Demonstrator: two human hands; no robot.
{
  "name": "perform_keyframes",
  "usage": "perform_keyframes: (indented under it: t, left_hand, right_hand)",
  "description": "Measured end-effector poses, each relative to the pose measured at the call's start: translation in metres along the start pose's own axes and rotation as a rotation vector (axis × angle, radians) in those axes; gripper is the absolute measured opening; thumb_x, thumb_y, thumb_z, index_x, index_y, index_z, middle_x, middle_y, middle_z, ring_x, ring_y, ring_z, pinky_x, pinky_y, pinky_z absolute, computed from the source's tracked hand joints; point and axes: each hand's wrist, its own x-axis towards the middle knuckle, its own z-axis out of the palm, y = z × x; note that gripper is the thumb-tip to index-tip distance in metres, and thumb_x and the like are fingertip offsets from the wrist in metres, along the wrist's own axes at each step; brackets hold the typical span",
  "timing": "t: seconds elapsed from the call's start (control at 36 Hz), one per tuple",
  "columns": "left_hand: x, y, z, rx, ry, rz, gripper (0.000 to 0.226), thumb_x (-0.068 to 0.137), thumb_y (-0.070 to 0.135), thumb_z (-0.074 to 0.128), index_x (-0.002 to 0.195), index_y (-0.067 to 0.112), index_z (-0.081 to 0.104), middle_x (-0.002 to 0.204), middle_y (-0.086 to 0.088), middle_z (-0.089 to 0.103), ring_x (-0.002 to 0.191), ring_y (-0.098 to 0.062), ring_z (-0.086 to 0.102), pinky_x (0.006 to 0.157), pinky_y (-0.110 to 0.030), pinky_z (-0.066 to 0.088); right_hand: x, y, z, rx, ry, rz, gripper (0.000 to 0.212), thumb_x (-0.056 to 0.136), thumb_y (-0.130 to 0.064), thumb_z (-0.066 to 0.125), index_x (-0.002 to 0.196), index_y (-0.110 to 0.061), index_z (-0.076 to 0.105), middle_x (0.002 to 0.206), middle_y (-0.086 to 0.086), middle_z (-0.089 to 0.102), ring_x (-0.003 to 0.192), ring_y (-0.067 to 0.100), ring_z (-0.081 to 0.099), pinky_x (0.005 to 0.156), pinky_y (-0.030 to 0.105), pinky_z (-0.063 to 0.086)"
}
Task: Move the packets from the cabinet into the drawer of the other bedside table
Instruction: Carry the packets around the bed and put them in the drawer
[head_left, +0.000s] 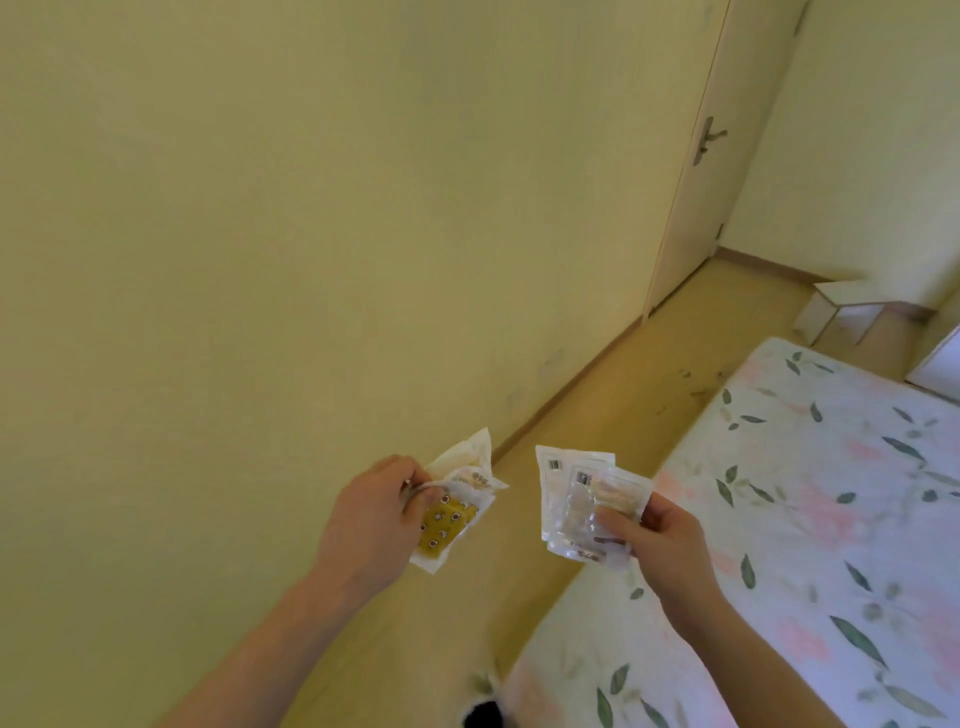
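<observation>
**Carrying two handfuls of packets past the bed**

The packets are out of the cabinet and in the person's hands, held in front of the body at about waist height. The left hand (376, 512) pinches a small bunch: a mustard-yellow patterned packet (445, 521) with one or two pale packets (470, 465) fanned above it. The right hand (652, 540) grips a fan of clear plastic packets (569, 499), thumb across their lower edge; the frame is slightly blurred, so their exact number cannot be told.

To the right lies a bed (810, 519) with a leaf-print cover; ahead a strip of wooden floor (613, 395) runs along a yellow wall (260, 234) to a closed door (696, 171). A small white unit (836, 317), possibly the other bedside table, stands beyond the bed's far corner.

The step in hand seems to be the carry. To do it well, both pinches should stay firm, since slick packets fanned loosely may slip. One hand will likely need freeing to open the drawer.
</observation>
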Motion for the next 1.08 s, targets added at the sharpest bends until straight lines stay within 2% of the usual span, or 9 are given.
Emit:
perform_keyframes:
  t: [0.17, 0.5, 0.64, 0.81, 0.97, 1.08]
  left_hand:
    - [0.107, -0.005, -0.012, -0.008, -0.027, 0.100, 0.015, 0.091, 0.025, 0.071, 0.080, 0.027, 0.062, 0.078, 0.015, 0.058, 0.075, -0.002, 0.054, 0.063, -0.014, 0.035]
    - [0.317, 0.030, 0.034, -0.066, -0.153, 0.336, 0.015, 0.091, 0.027, 0.072, 0.081, 0.026, 0.061, 0.078, 0.013, 0.061, 0.073, -0.007, 0.056, 0.066, -0.028, 0.047]
    - [0.405, 0.033, 0.054, -0.104, -0.186, 0.397, 0.017, 0.090, 0.023, 0.074, 0.078, 0.026, 0.062, 0.075, 0.012, 0.060, 0.072, -0.007, 0.057, 0.062, -0.020, 0.040]
    - [0.501, 0.043, 0.082, -0.169, -0.235, 0.440, 0.020, 0.090, 0.024, 0.074, 0.076, 0.028, 0.060, 0.073, 0.013, 0.060, 0.072, -0.009, 0.057, 0.061, -0.020, 0.041]
    - [0.568, 0.100, 0.132, -0.206, -0.377, 0.545, 0.020, 0.090, 0.024, 0.074, 0.076, 0.027, 0.061, 0.073, 0.012, 0.061, 0.070, -0.008, 0.057, 0.061, -0.024, 0.046]
    - [0.600, 0.158, 0.166, -0.268, -0.474, 0.640, 0.018, 0.090, 0.027, 0.073, 0.077, 0.029, 0.061, 0.074, 0.012, 0.063, 0.070, -0.009, 0.060, 0.061, -0.028, 0.050]
  right_hand:
    - [0.075, -0.035, 0.035, 0.066, 0.072, 0.017, 0.026, 0.083, -0.005, 0.079, 0.103, -0.021, 0.078, 0.096, 0.000, 0.080, 0.092, 0.023, 0.077, 0.092, 0.051, 0.059]
    - [0.202, -0.082, 0.029, 0.163, 0.350, -0.010, 0.027, 0.085, -0.005, 0.078, 0.105, -0.022, 0.076, 0.095, -0.003, 0.080, 0.089, 0.019, 0.078, 0.089, 0.047, 0.061]
    - [0.276, -0.111, 0.041, 0.203, 0.403, -0.030, 0.028, 0.086, -0.004, 0.077, 0.104, -0.025, 0.076, 0.098, -0.004, 0.080, 0.091, 0.018, 0.077, 0.086, 0.044, 0.061]
    - [0.350, -0.141, 0.049, 0.215, 0.481, -0.049, 0.028, 0.086, -0.004, 0.076, 0.102, -0.027, 0.075, 0.097, -0.007, 0.080, 0.089, 0.013, 0.077, 0.078, 0.035, 0.061]
    - [0.373, -0.148, 0.014, 0.254, 0.678, -0.022, 0.026, 0.085, -0.001, 0.076, 0.107, -0.016, 0.076, 0.098, 0.000, 0.080, 0.091, 0.020, 0.077, 0.084, 0.041, 0.061]
    - [0.380, -0.150, -0.030, 0.259, 0.815, -0.002, 0.025, 0.086, 0.000, 0.075, 0.106, -0.014, 0.076, 0.098, 0.003, 0.080, 0.092, 0.024, 0.077, 0.088, 0.046, 0.060]
